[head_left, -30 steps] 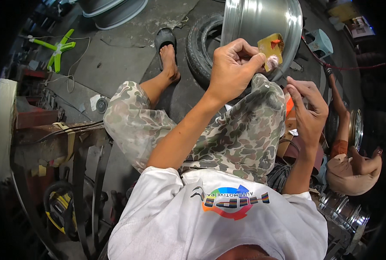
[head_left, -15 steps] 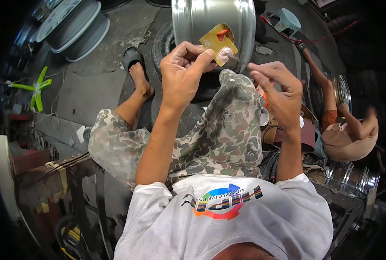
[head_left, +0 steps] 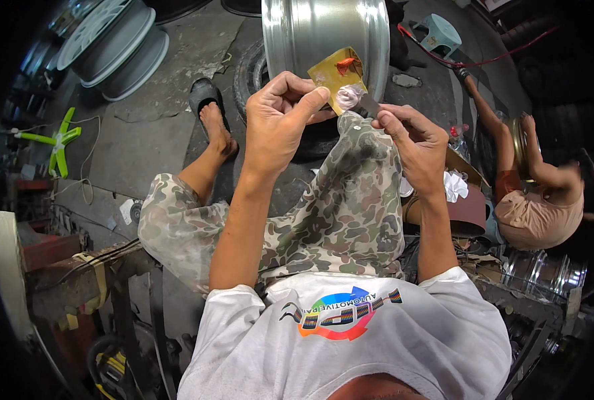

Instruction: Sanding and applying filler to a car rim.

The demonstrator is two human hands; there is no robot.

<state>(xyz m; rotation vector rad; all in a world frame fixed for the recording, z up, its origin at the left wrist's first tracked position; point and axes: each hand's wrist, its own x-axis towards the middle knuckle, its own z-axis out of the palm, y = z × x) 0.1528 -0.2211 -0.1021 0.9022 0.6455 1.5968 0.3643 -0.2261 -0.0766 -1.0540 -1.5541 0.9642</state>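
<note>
My left hand (head_left: 280,120) pinches the lower left edge of a small gold-yellow sheet (head_left: 329,75) between thumb and fingers. On it lie a lump of pinkish-white paste (head_left: 347,97) and, above that, a dab of orange-red paste (head_left: 345,65). In my right hand (head_left: 418,148) is a small flat metal spatula (head_left: 370,105), gripped between thumb and fingers. Its blade tip meets the right side of the pinkish lump; the handle is hidden in my grip. Behind the sheet stands a silver wheel rim (head_left: 325,30).
Below the rim lies a black tyre (head_left: 247,73). Grey wheels (head_left: 120,57) are stacked at far left, near a green star-shaped base (head_left: 58,141). Crumpled white paper (head_left: 455,187) sits right of my knee. Another person (head_left: 540,207) crouches at right by a rim. A pale blue stool (head_left: 440,35) stands behind.
My right hand has moved in toward the sheet, bringing the spatula to the pinkish lump. The sheet and my left hand have dropped slightly in the view.
</note>
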